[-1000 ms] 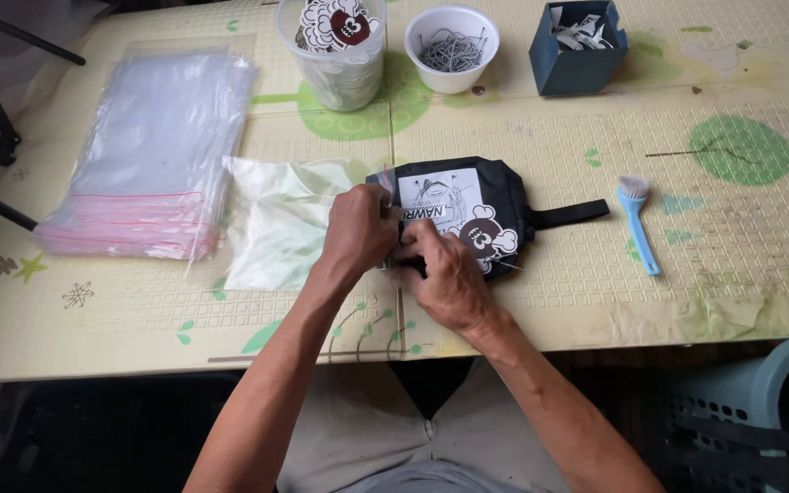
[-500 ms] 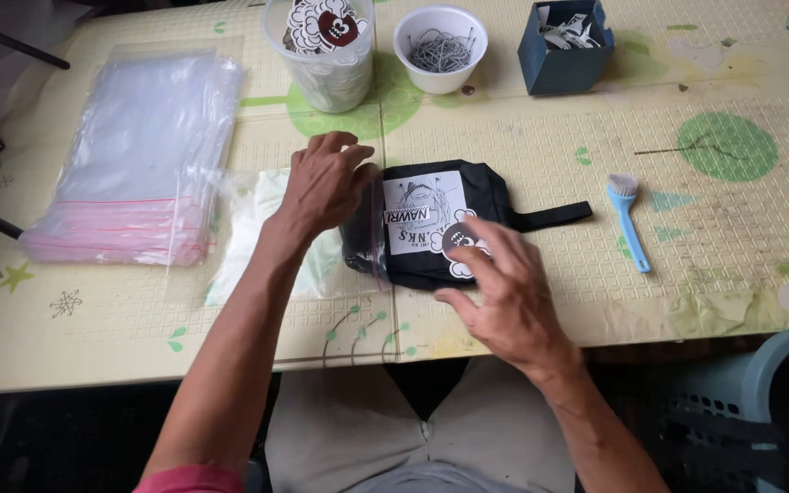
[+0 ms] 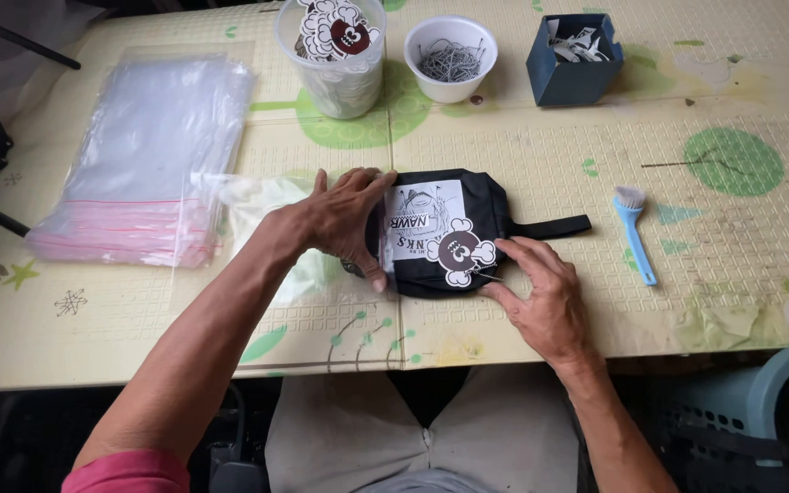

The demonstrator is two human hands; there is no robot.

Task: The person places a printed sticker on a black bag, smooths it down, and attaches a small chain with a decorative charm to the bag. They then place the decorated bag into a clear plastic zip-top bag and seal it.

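Since the earlier frames, both hands have shifted from a joint grip at the lower left edge of the black pouch (image 3: 481, 205) to opposite ends of it. At frame centre the pouch lies flat on the patterned table mat (image 3: 522, 146), its strap pointing right. A white printed card (image 3: 426, 219) and a brown-and-white cartoon tag (image 3: 458, 257) sit on its face.

Left hand (image 3: 344, 224): fingers spread and apart, palm down, pressing the left end of the pouch where a clear plastic bag (image 3: 257, 205) overlaps it (whether the pouch is partly inside the bag cannot be determined).

Right hand (image 3: 545, 297): open, fingers extended, fingertips touching the lower right edge of the pouch just beside the tag; it clamps nothing.

Surroundings:
- Left of frame: stack of clear zip bags (image 3: 139, 164) with pink seal strips.
- Top centre: clear cup of cartoon tags (image 3: 332, 55).
- Just right of it: white bowl of metal pins (image 3: 450, 57).
- Upper right: blue box (image 3: 573, 59) of small pieces.
- Right of the strap: blue brush (image 3: 636, 233), well apart from the right hand.
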